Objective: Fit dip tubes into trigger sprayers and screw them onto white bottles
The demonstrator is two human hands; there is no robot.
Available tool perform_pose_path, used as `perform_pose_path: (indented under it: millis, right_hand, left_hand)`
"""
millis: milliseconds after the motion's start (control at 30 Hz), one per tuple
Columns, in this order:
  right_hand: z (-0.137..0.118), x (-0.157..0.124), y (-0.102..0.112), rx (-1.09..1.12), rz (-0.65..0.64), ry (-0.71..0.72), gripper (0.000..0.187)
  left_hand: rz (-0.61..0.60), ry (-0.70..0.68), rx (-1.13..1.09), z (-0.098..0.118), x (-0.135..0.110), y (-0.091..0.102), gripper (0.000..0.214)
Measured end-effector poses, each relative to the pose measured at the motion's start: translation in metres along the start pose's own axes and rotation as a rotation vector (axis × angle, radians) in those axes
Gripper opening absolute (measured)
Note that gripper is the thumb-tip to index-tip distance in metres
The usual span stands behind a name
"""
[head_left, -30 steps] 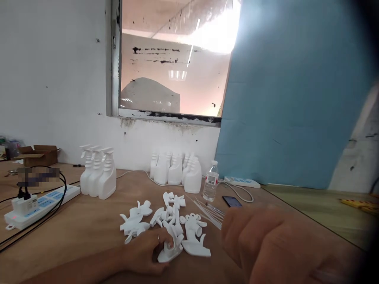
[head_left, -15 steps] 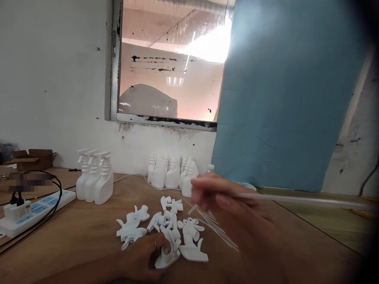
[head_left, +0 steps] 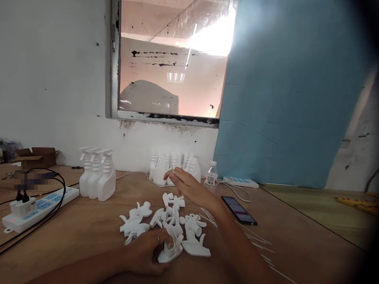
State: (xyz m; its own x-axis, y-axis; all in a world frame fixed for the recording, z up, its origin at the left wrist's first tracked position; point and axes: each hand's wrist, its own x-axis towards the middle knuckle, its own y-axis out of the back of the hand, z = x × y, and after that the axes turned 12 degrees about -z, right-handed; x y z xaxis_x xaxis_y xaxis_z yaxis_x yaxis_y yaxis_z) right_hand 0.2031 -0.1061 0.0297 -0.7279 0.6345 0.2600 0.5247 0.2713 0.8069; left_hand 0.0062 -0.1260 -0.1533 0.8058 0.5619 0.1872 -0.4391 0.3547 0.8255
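Observation:
My left hand (head_left: pixel 149 250) is closed round a white spray trigger head (head_left: pixel 171 252) low at the front of the table. Other white trigger heads (head_left: pixel 134 223) lie in a loose pile just beyond it. My right hand (head_left: pixel 185 183) is raised above the far side of the pile, its fingers pinched together. Between the fingertips shows a pale tip of a thin tube (head_left: pixel 173 169); most of it cannot be seen from here. Several thin white tubes (head_left: pixel 257 238) lie on the table, partly hidden under my right forearm.
White bottles with trigger tops (head_left: pixel 106 177) stand at left, bottles without tops (head_left: pixel 160 169) by the wall. A water bottle (head_left: pixel 211 177), a phone (head_left: pixel 239 210) and a power strip (head_left: pixel 240 182) are at right. A corded power strip (head_left: pixel 56 201) and cardboard box (head_left: pixel 37 157) are left.
My right hand has moved left and away from me, and the tube that stretched out to the right no longer shows along its length. The phone is uncovered. My left hand keeps its hold.

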Motion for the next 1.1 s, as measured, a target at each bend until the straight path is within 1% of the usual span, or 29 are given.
perform_pose_path:
  millis: [133, 267, 333, 467, 600, 700, 800, 967, 1100]
  right_hand:
    - [0.007, 0.001, 0.000, -0.029, -0.093, -0.042, 0.052]
    - [0.010, 0.001, 0.000, 0.019, -0.183, -0.085, 0.058]
    - [0.009, 0.002, 0.000, 0.036, -0.239, -0.092, 0.055]
    - [0.006, 0.002, 0.001, 0.141, -0.405, -0.062, 0.051]
    - [0.006, 0.001, 0.001, 0.181, -0.489, -0.065, 0.051]
    - [0.007, 0.000, 0.002, 0.154, -0.555, -0.060, 0.052]
    - [0.008, 0.001, 0.003, 0.161, -0.587, -0.035, 0.053]
    - [0.007, 0.003, 0.001, 0.194, -0.651, 0.007, 0.056]
    - [0.009, 0.004, -0.001, 0.189, -0.655, 0.003, 0.054]
  left_hand:
    - [-0.010, -0.002, -0.013, 0.000, 0.000, 0.000, 0.042]
    - [-0.042, 0.050, -0.036, 0.004, -0.001, 0.004, 0.041]
    - [-0.056, 0.064, -0.042, 0.006, -0.002, 0.006, 0.041]
    - [-0.063, 0.083, -0.087, 0.008, -0.002, 0.006, 0.042]
    - [-0.097, 0.145, -0.184, 0.009, -0.002, 0.006, 0.048]
    - [-0.104, 0.172, -0.183, 0.010, -0.002, 0.007, 0.047]
    - [-0.107, 0.179, -0.159, 0.010, -0.002, 0.007, 0.045]
    - [-0.108, 0.152, -0.129, 0.008, -0.003, 0.007, 0.042]
    - [-0.121, 0.149, -0.127, 0.006, -0.002, 0.007, 0.042]
